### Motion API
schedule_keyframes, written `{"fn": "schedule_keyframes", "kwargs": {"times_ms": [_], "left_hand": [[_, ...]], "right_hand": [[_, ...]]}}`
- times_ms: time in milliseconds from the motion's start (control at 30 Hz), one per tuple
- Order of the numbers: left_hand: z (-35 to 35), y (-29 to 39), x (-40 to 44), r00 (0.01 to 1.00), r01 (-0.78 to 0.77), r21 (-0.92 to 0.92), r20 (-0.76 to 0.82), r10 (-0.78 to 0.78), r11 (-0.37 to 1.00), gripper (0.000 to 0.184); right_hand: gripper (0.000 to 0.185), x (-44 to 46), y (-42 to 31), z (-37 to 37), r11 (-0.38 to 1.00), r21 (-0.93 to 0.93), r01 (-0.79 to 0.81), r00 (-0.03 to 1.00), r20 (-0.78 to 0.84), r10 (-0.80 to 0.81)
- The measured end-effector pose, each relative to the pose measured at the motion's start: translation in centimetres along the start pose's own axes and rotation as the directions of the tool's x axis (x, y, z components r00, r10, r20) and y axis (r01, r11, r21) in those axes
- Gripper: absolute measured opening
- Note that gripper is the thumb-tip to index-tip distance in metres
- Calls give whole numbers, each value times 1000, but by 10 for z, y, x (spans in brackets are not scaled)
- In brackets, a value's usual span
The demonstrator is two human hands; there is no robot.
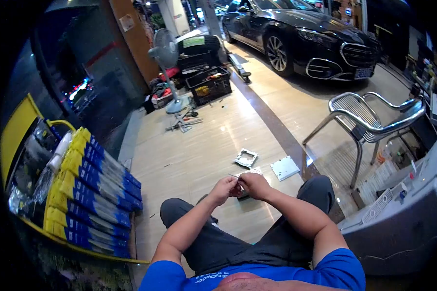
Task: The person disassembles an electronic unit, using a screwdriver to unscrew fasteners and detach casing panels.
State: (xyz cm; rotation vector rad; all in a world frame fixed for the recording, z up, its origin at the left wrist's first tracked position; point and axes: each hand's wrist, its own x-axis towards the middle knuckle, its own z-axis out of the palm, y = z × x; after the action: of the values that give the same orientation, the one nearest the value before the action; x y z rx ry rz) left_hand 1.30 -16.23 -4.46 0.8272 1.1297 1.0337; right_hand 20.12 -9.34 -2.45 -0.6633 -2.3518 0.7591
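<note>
The left hand [223, 190] and right hand [255, 185], fingers curled nearly closed, pinch a thin piece [232, 175] slanting forward-left, a white square frame [244, 164] beyond on the floor [189, 150].

Floor [179, 150] glare, black corners, fisheye bending

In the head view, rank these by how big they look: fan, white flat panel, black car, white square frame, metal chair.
Largest to smallest:
1. Black car, its far end partly cut off
2. Metal chair
3. Fan
4. White flat panel
5. White square frame, only slightly smaller
</note>
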Motion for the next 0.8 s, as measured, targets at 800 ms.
{"fn": "schedule_keyframes", "kwargs": {"times_ms": [800], "left_hand": [[-68, 98, 99, 916, -131, 906, -45, 398, 403, 25]], "right_hand": [[13, 87, 138, -3, 852, 212, -479, 875, 34, 483]]}}
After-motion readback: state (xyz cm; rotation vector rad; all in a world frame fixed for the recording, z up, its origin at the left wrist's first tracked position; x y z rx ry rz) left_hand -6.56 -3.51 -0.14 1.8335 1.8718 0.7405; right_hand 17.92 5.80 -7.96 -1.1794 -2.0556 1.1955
